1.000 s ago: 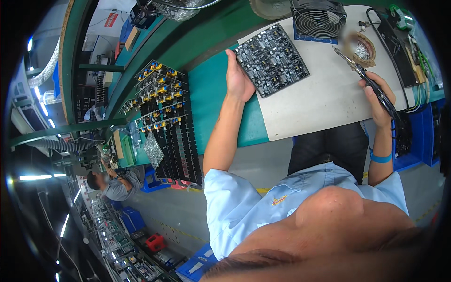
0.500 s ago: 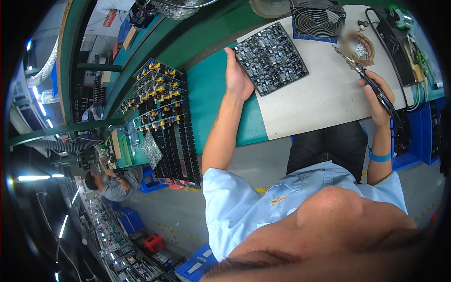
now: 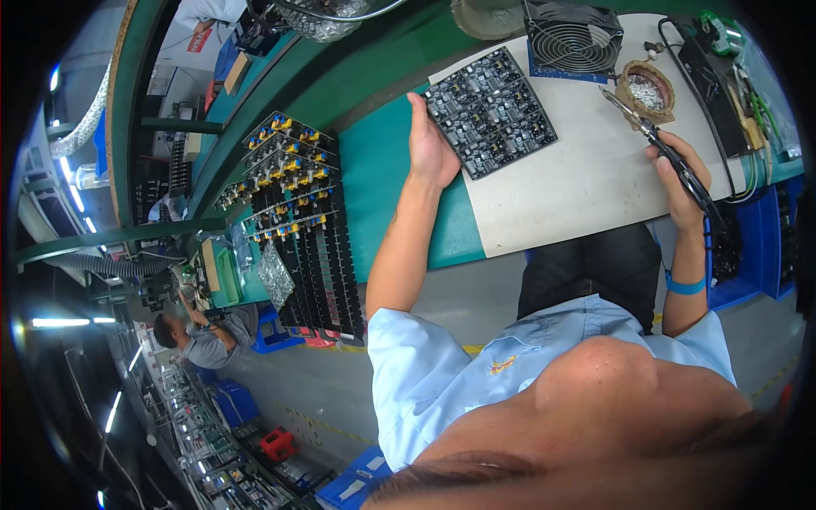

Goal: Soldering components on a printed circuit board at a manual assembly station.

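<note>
My left hand point(image 3: 433, 153) grips the left edge of a black circuit board panel point(image 3: 493, 112), with the thumb up along its side and the other fingers hidden beneath. The panel is packed with small components in repeated blocks and lies over a pale work mat point(image 3: 586, 183). In my right hand point(image 3: 684, 174) is a soldering iron point(image 3: 667, 149) with a black handle. Its slim metal tip points up and left, beside a round brown container point(image 3: 648, 88) of silvery bits. A gap of mat separates the tip from the panel.
A fan point(image 3: 574, 41) stands behind the mat. To the left, a rack holds boards with yellow and blue parts point(image 3: 289, 170). Cables and a black case point(image 3: 707, 81) line the right side, above a blue bin point(image 3: 756, 246). Another person point(image 3: 208, 336) works far left.
The view has shifted very slightly. Both hands keep their hold, and the panel and soldering iron stay nearly where they were.
</note>
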A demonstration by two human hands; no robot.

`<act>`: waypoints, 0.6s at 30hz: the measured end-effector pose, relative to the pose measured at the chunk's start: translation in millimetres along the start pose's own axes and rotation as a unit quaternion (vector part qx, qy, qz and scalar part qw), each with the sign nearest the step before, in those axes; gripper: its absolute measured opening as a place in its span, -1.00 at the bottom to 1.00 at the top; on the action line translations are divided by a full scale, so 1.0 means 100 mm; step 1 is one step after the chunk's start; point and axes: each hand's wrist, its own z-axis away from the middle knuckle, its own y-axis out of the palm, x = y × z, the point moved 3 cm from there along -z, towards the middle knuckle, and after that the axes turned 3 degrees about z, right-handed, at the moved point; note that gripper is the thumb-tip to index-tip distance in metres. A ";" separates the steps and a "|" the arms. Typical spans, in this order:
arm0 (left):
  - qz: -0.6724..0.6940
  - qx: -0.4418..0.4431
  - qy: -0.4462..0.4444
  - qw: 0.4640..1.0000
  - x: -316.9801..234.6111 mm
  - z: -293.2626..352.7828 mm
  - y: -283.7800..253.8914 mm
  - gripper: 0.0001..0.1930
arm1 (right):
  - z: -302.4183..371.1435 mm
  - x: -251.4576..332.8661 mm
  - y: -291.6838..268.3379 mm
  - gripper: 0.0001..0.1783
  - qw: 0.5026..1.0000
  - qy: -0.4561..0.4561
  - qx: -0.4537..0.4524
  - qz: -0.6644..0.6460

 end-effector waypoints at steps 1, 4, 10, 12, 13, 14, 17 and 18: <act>0.000 -0.002 0.000 1.000 0.01 0.00 0.00 -0.30 | 0.00 -0.01 -0.01 -0.60 1.000 0.000 0.001 0.002; 0.002 -0.009 -0.002 1.000 0.02 0.00 -0.01 -0.30 | 0.01 -0.02 -0.01 -0.60 1.000 0.002 0.005 0.006; -0.006 -0.005 -0.001 1.000 -0.01 0.01 0.00 -0.31 | 0.00 0.01 0.03 -0.59 1.000 0.003 0.007 -0.002; -0.005 -0.003 0.001 1.000 -0.03 0.02 -0.02 -0.31 | 0.00 0.00 0.06 -0.59 1.000 0.007 0.011 -0.003; -0.005 -0.001 0.002 1.000 -0.04 0.02 -0.03 -0.31 | -0.01 0.01 0.07 -0.59 1.000 0.008 0.012 -0.003; -0.012 -0.005 0.004 1.000 -0.03 0.00 -0.04 -0.32 | 0.00 0.03 0.05 -0.60 1.000 0.001 0.003 -0.009; -0.016 -0.020 -0.002 1.000 0.03 -0.02 0.02 -0.34 | 0.03 0.09 -0.02 -0.61 1.000 -0.003 -0.013 0.003; -0.013 -0.045 0.004 0.999 0.02 0.02 0.02 -0.35 | 0.03 0.10 -0.02 -0.62 1.000 -0.002 -0.004 0.013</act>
